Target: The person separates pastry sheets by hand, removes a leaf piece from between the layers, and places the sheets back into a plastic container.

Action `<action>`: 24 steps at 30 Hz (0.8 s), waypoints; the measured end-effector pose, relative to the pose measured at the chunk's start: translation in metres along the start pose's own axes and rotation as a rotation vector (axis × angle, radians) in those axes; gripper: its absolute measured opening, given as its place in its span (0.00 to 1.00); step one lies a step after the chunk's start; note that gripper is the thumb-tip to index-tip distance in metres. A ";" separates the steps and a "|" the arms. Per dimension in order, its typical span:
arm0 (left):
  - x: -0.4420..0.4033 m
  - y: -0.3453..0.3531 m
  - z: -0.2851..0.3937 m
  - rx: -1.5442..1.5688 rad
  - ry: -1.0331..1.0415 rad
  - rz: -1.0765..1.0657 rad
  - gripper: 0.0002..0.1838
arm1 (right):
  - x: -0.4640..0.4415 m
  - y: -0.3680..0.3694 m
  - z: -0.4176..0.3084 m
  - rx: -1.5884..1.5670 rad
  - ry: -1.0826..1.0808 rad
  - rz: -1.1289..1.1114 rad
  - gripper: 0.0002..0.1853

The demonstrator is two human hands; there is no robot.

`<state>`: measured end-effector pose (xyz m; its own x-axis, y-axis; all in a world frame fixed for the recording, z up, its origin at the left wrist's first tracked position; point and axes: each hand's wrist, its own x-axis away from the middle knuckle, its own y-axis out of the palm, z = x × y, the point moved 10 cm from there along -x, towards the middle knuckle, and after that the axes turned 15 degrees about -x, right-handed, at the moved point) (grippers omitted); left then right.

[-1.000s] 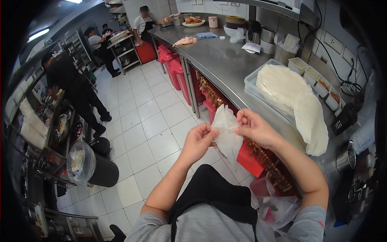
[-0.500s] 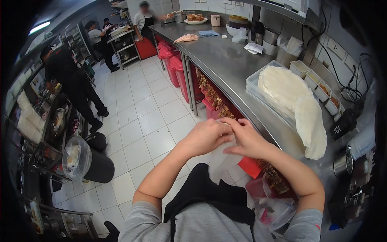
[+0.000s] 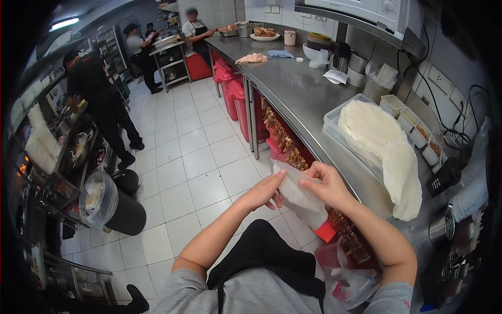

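Note:
A thin, whitish, translucent sheet (image 3: 301,197) hangs between my hands, in front of the counter's edge. My left hand (image 3: 267,190) pinches it near its upper left side, thumb on top. On the other side, my right hand (image 3: 325,184) grips the sheet's upper right edge between thumb and fingers. To the right on the steel counter stands a clear plastic tub (image 3: 334,125) with a pile of pale, round, thin sheets (image 3: 374,125). One fold of the pile (image 3: 401,180) drapes over the tub's near side.
Small containers (image 3: 408,120) line the wall behind the tub. Further along the steel counter (image 3: 293,78) are cloths, bowls and a plate of food (image 3: 264,34). Pink bins (image 3: 238,104) stand below. A lined trash bin (image 3: 125,212) and several people are at the left.
My hands have moved apart after being close together, and the sheet now lies stretched slantwise between them. The view has shifted slightly. The person at the far counter has changed posture.

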<state>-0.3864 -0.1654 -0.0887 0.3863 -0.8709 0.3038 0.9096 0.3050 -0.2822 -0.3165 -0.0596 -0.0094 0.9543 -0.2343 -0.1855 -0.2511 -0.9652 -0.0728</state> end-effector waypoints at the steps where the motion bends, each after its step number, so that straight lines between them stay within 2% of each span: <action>1: -0.004 -0.003 0.004 0.019 0.055 0.047 0.32 | 0.001 0.003 0.005 -0.081 0.029 -0.023 0.10; 3: -0.010 -0.008 0.014 0.060 0.170 0.136 0.29 | 0.000 0.002 0.006 -0.054 0.020 -0.033 0.11; 5: -0.009 -0.006 0.022 -0.039 0.210 0.128 0.25 | 0.000 0.005 -0.005 -0.031 -0.010 -0.010 0.13; 9: 0.000 0.013 0.045 -0.274 0.329 0.114 0.22 | 0.002 0.011 -0.029 0.317 -0.050 -0.018 0.15; 10: 0.001 0.012 0.054 -0.339 0.433 0.182 0.21 | 0.000 0.004 -0.021 0.360 -0.058 -0.008 0.16; 11: 0.001 0.011 0.053 -0.322 0.421 0.179 0.22 | -0.001 -0.003 -0.018 0.404 -0.066 0.004 0.17; 14: 0.002 -0.004 0.048 -0.230 0.366 0.181 0.23 | -0.003 -0.034 -0.020 0.262 -0.012 0.186 0.17; 17: 0.008 -0.028 0.032 -0.107 0.269 0.221 0.22 | -0.016 -0.061 -0.003 0.194 -0.026 0.202 0.16; 22: 0.009 -0.042 0.001 -0.050 0.160 0.241 0.22 | -0.017 -0.048 -0.015 0.233 0.011 0.133 0.14; 24: 0.010 -0.042 0.010 -0.080 0.216 0.298 0.21 | -0.015 -0.036 -0.017 0.196 0.033 0.039 0.14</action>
<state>-0.4196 -0.1829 -0.0651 0.5833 -0.8122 0.0014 0.7439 0.5336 -0.4024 -0.3189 -0.0230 0.0132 0.9473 -0.2779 -0.1595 -0.3116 -0.9149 -0.2565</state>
